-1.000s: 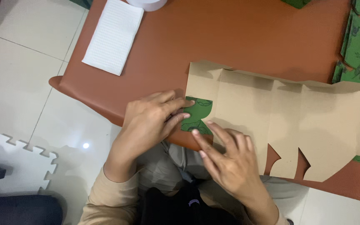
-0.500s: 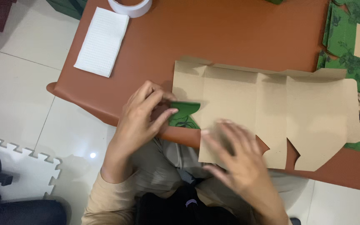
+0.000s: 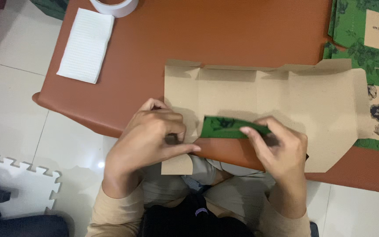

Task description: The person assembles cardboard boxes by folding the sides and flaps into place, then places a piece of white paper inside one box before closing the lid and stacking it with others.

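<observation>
In the head view, a flat, unfolded cardboard box blank [image 3: 277, 98] lies plain brown side up along the near edge of the reddish-brown worktop [image 3: 224, 35], its creases dividing it into panels with small tabs along the far edge. One near flap [image 3: 231, 127] is folded up and back, showing its dark green printed outer face. The left hand [image 3: 152, 140] is closed, pinching the blank's near left corner, where a small brown tab hangs past the worktop edge. The right hand [image 3: 277, 147] grips the folded green flap between thumb and fingers, pressing it down on the blank.

At the right edge lie more flat green box blanks [image 3: 360, 39] with leaf print, one bearing a rectangular tan label, another a dark oval label with pale flower drawings. At the far left lies a white ribbed paper stack [image 3: 86, 44], and beyond it a roll of white tape [image 3: 115, 6].
</observation>
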